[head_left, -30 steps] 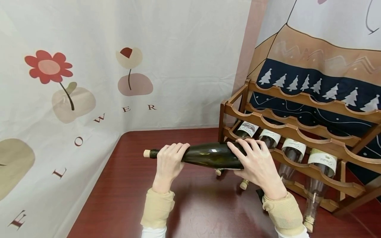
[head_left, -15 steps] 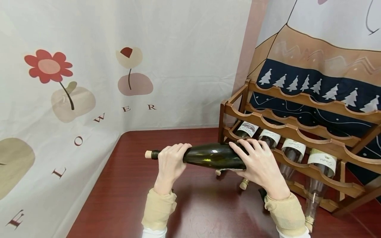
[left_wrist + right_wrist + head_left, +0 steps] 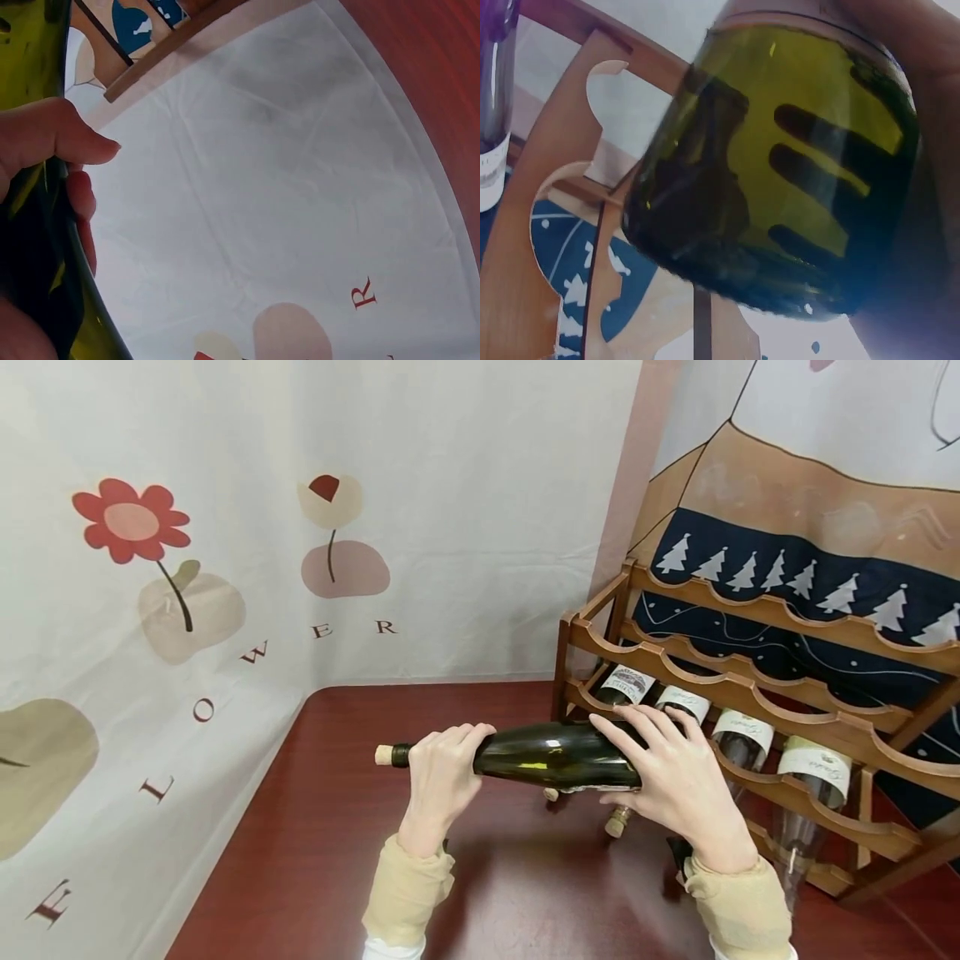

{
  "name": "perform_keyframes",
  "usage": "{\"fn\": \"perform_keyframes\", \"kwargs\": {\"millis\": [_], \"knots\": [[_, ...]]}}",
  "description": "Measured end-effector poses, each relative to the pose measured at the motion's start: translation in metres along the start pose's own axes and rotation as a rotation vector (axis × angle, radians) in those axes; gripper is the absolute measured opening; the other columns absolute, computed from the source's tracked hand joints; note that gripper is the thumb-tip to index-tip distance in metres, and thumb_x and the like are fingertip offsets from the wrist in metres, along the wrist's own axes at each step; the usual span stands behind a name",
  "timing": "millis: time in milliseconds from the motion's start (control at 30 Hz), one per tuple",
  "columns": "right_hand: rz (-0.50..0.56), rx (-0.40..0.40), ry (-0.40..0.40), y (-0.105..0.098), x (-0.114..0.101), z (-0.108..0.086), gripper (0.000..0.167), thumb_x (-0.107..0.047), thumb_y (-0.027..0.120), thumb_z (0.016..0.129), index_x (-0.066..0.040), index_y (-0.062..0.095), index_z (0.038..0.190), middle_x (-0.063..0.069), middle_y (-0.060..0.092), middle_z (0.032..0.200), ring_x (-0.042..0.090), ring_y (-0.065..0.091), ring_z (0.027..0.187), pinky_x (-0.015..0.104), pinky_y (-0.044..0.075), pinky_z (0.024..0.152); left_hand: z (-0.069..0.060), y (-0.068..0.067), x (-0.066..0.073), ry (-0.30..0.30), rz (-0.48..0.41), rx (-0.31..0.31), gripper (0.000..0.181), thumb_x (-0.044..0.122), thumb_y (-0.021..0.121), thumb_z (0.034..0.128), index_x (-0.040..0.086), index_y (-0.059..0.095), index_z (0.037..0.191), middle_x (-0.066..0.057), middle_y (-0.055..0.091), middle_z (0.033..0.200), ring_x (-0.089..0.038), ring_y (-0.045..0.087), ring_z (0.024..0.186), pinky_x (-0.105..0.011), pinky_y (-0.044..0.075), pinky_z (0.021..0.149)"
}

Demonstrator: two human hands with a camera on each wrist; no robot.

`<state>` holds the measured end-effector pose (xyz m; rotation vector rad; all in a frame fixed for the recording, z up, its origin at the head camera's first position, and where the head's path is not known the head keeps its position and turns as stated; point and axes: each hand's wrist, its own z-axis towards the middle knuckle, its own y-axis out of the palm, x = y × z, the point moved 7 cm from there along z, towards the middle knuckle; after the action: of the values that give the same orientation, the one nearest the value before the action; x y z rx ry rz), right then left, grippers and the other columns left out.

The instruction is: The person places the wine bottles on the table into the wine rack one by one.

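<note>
A dark green wine bottle [image 3: 555, 753] with a cork in its mouth lies nearly level above the table, its neck to the left. My left hand [image 3: 444, 777] grips it around the neck, and the thumb [image 3: 60, 135] curls over the glass in the left wrist view. Around the body, close to the base, my right hand [image 3: 675, 777] holds the bottle. Through the green glass [image 3: 757, 172] the dark shapes of its fingers show in the right wrist view. Part of a pale label [image 3: 600, 788] shows on the bottle's underside.
A wooden wine rack [image 3: 742, 685] with scalloped rails stands at the right. Several labelled bottles [image 3: 741, 735] lie in its lower tier, corked necks toward me. The reddish table [image 3: 352, 827] meets a printed cloth [image 3: 480, 527] at the left and back.
Both hands and the bottle have shifted slightly to the right in the head view, toward the rack's front. The grip stays the same, and the bottle remains nearly level.
</note>
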<state>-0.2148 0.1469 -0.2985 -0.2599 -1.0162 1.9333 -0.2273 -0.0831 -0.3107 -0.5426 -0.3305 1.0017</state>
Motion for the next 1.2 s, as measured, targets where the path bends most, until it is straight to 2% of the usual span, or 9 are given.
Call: {"fn": "perform_keyframes", "kwargs": {"millis": [100,200,300,400,567,767,933,1067,1200], "knots": [[0.014,0.014,0.019,-0.009,0.006,-0.005,0.104,-0.070,0.073,0.052,-0.020,0.047,0.140,0.013,0.057,0.127,0.034,0.051,0.116,0.052,0.035,0.098,0.000,0.001,0.003,-0.008,0.001,-0.023,0.046,-0.009,0.063,0.0530,0.020,0.066,0.088,0.008,0.065,0.069,-0.013,0.061,0.059,-0.025,0.041,0.052],[0.025,0.044,0.058,-0.021,0.015,-0.010,0.096,-0.081,0.051,0.067,-0.017,0.047,0.139,0.014,0.057,0.127,0.036,0.049,0.117,0.053,0.035,0.097,-0.002,0.003,0.005,-0.028,0.001,-0.040,0.047,-0.009,0.064,0.0518,0.020,0.066,0.088,0.007,0.065,0.069,-0.014,0.061,0.058,-0.026,0.041,0.051],[0.023,0.073,0.113,-0.034,0.027,-0.017,0.095,-0.085,0.031,0.076,-0.014,0.050,0.137,0.016,0.057,0.125,0.038,0.050,0.115,0.055,0.036,0.094,-0.004,0.006,0.007,-0.046,0.000,-0.057,0.047,-0.009,0.065,0.0511,0.021,0.066,0.088,0.007,0.064,0.068,-0.015,0.060,0.057,-0.026,0.041,0.050],[0.000,0.111,0.166,-0.048,0.042,-0.025,0.096,-0.084,0.032,0.076,-0.011,0.052,0.135,0.019,0.059,0.121,0.041,0.051,0.111,0.057,0.038,0.090,-0.007,0.011,0.013,-0.058,-0.004,-0.081,0.049,-0.009,0.066,0.0499,0.021,0.066,0.088,0.008,0.064,0.068,-0.016,0.060,0.056,-0.027,0.041,0.048],[-0.122,0.178,0.238,-0.074,0.068,-0.039,0.096,-0.083,0.027,0.079,-0.008,0.053,0.134,0.024,0.061,0.117,0.044,0.054,0.107,0.059,0.041,0.085,-0.014,0.021,0.026,-0.087,-0.024,-0.104,0.050,-0.007,0.069,0.0484,0.023,0.067,0.089,0.009,0.066,0.069,-0.017,0.059,0.054,-0.027,0.040,0.046],[-0.239,0.150,0.352,-0.091,0.096,-0.057,0.097,-0.077,0.013,0.086,0.000,0.053,0.129,0.030,0.059,0.115,0.048,0.051,0.105,0.060,0.042,0.088,-0.023,0.032,0.039,-0.140,-0.049,-0.120,0.047,-0.003,0.073,0.0501,0.024,0.067,0.088,0.011,0.066,0.070,-0.018,0.059,0.050,-0.026,0.037,0.043],[-0.185,0.137,0.457,-0.096,0.118,-0.071,0.101,-0.076,0.008,0.085,0.007,0.053,0.122,0.036,0.057,0.107,0.052,0.049,0.101,0.061,0.039,0.091,-0.028,0.040,0.050,-0.183,-0.075,-0.152,0.048,-0.002,0.075,0.0501,0.025,0.067,0.090,0.012,0.066,0.070,-0.016,0.061,0.050,-0.023,0.034,0.041],[-0.107,0.150,0.491,-0.098,0.130,-0.085,0.104,-0.074,0.009,0.084,0.016,0.051,0.115,0.040,0.051,0.099,0.053,0.046,0.095,0.060,0.036,0.085,-0.029,0.046,0.061,-0.203,-0.078,-0.189,0.051,-0.001,0.076,0.0490,0.026,0.067,0.091,0.013,0.068,0.071,-0.014,0.062,0.052,-0.023,0.033,0.041],[-0.055,0.124,0.575,-0.090,0.149,-0.108,0.107,-0.073,0.008,0.080,0.020,0.046,0.115,0.039,0.045,0.098,0.051,0.041,0.094,0.057,0.033,0.081,-0.028,0.053,0.075,-0.212,-0.088,-0.223,0.051,0.000,0.076,0.0492,0.026,0.067,0.092,0.013,0.068,0.073,-0.013,0.062,0.054,-0.021,0.031,0.041]]}}
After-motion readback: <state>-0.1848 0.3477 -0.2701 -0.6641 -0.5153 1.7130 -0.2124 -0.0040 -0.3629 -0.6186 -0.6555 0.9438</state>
